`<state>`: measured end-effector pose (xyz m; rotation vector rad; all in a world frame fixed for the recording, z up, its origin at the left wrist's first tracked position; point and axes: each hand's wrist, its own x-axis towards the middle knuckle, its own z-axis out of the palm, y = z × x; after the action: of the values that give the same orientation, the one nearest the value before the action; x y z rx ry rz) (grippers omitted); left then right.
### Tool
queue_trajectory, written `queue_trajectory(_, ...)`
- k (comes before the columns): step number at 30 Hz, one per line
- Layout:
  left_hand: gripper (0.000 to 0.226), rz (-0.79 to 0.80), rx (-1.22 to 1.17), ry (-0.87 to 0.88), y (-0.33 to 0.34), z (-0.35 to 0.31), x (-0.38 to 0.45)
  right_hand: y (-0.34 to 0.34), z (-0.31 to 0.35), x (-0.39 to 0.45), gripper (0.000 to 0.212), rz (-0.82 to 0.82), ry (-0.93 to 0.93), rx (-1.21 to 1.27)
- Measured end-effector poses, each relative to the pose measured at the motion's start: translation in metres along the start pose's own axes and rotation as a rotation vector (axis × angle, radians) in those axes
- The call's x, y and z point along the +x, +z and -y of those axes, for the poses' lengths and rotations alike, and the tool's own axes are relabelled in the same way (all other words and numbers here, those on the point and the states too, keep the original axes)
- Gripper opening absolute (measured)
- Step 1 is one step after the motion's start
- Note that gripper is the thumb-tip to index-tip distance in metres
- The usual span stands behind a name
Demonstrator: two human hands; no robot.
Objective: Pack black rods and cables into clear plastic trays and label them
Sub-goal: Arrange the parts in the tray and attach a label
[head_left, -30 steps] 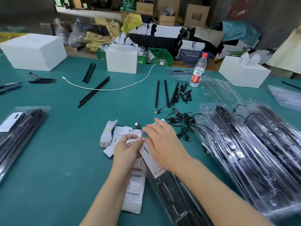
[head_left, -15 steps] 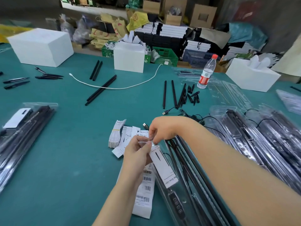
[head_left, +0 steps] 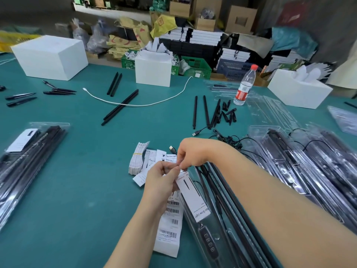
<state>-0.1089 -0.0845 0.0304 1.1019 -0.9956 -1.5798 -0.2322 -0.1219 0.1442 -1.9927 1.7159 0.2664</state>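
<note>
- Glossy clear plastic tray [head_left: 228, 219] of thin black rods lies on the matte teal surface [head_left: 81, 190], long axis from the hands toward the near right
- Left hand [head_left: 160, 180] and right hand [head_left: 193, 153] pinch the tray's far end, by its white paper label [head_left: 193, 198]
</note>
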Motion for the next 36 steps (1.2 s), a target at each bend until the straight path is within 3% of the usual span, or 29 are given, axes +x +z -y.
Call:
queue_trajectory(9, 0.006, -0.077, -0.062, -0.046, -0.001, 0.003, 0.006, 0.002, 0.003, 0.001, 0.01, -0.06, 0.026, -0.046)
queue_trajectory(15, 0.02, 0.011, -0.159, -0.148, -0.003, -0.002, 0.007, 0.005, 0.0, 0.004, 0.015, -0.149, -0.026, -0.134)
queue_trajectory(18, 0.022, -0.086, -0.119, -0.112, -0.004, -0.004, 0.008, 0.01, -0.003, 0.001, 0.028, -0.338, -0.014, -0.251)
queue_trajectory(21, 0.027, -0.197, -0.116, -0.095, -0.013, -0.008, 0.012, 0.02, 0.002, -0.013, 0.026, -0.61, 0.026, -0.322)
queue_trajectory(23, 0.011, -0.227, -0.149, -0.109, -0.02, -0.012, 0.015, 0.031, 0.01, -0.025, 0.042, -0.503, 0.084, -0.283)
queue_trajectory(26, 0.009, -0.253, -0.208, -0.124, -0.025, -0.016, 0.017, 0.058, 0.021, -0.034, 0.061, -0.359, 0.096, -0.331)
queue_trajectory(31, 0.029, -0.218, -0.204, -0.026, -0.027, -0.018, 0.017, 0.099, 0.03, -0.034, 0.091, -0.415, 0.141, -0.317)
queue_trajectory(36, 0.046, -0.203, -0.316, 0.002, -0.025, -0.02, 0.017, 0.109, 0.023, -0.032, 0.085, -0.498, 0.175, -0.383)
